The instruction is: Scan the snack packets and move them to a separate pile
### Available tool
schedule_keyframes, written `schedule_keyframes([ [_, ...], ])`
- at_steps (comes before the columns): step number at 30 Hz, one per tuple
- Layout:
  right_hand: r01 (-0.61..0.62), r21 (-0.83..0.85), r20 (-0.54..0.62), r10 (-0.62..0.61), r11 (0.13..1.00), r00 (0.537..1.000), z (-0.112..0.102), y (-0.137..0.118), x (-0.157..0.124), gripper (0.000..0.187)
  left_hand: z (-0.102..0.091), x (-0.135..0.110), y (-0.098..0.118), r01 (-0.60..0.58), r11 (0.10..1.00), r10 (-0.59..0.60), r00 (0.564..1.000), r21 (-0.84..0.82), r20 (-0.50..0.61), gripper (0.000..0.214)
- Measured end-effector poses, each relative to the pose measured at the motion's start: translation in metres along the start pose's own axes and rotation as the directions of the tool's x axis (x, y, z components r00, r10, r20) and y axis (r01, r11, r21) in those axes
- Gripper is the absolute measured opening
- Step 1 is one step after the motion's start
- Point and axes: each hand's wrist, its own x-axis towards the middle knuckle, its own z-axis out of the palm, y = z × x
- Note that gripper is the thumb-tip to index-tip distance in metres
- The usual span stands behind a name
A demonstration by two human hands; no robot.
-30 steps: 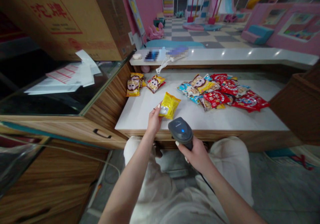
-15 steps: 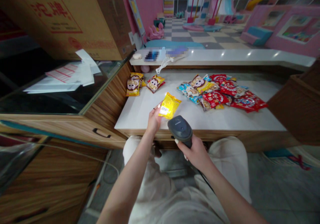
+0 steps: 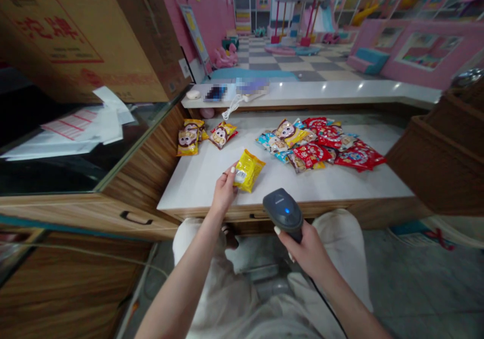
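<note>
My left hand is closed on the edge of a yellow snack packet, holding it above the white desk top with its white barcode label facing up. In my right hand is a dark grey barcode scanner, gripped by its handle, with a blue light lit on its top. The scanner's head points toward the packet but stays apart from it. Beyond my right hand lies a pile of red, blue and yellow snack packets. Several monkey-faced yellow packets lie at the desk's left end, one a little apart.
A raised white ledge runs behind the desk, carrying a phone, a white cable and a small white case. At left, a cardboard box and papers rest on a glass-topped counter. A brown woven basket stands at right.
The scanner has moved away from the yellow packet, toward the right, and its blue light has come on. The packet has shifted slightly left and down. The whole view has turned a little.
</note>
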Motion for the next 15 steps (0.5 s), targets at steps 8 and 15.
schedule_keyframes([
  [8, -0.107, 0.074, -0.073, 0.112, 0.992, 0.991, -0.032, 0.017, -0.006, 0.028, 0.117, 0.039, 0.019, -0.416, 0.887, 0.380, 0.905, 0.203, 0.191, 0.046],
  [15, -0.148, 0.056, -0.135, 0.155, 0.987, 0.979, -0.051, 0.020, -0.007, 0.028, 0.219, 0.095, -0.026, -0.804, 0.363, 0.318, 0.583, 0.472, 0.748, 0.045],
])
